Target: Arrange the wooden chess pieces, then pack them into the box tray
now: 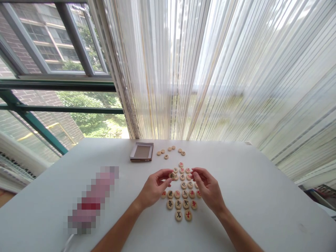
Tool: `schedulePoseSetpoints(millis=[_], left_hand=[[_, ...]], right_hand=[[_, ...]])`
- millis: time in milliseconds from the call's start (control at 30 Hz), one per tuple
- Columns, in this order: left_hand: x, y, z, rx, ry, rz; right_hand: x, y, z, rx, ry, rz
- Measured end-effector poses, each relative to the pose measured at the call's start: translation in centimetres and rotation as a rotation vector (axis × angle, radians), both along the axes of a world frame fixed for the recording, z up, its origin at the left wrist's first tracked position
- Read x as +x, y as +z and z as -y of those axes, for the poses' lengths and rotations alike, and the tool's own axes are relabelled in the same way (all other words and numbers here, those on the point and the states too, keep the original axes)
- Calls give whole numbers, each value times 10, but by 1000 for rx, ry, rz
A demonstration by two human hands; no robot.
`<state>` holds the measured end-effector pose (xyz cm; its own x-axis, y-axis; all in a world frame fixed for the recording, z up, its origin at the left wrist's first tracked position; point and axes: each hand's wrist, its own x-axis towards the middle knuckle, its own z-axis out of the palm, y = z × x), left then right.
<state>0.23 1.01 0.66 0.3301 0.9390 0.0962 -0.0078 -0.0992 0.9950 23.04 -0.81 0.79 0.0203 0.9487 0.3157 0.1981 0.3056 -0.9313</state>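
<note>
Several round wooden chess discs (182, 194) with red or black characters lie in rows on a white table (262, 196) in front of me. My left hand (154, 188) pinches one disc (172, 175) with a black character between thumb and fingers at the left edge of the rows. My right hand (207, 187) hovers over the right side of the rows, fingers curled, its fingertips at a red-marked disc (189, 176). Whether it grips that disc is unclear.
A small open cardboard box (142, 152) lies at the table's far side, with several loose discs (170, 151) beside it. A blurred pink and red object (91, 199) lies at the left. Sheer curtains (223, 70) and a window (52, 52) rise behind the table.
</note>
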Motion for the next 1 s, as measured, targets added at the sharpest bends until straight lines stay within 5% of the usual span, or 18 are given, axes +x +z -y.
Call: schedulePoseSetpoints(millis=[267,600,1000], left_hand=[[13,12,20,226,-132,-199],[14,6,22,311,-155,-220],[10,9,16,256,-102,-240]], right_hand=[[-21,3,10,-19,280,69],[-22,-6,12,-40,159,108],[-22,2,13,-52,239,28]])
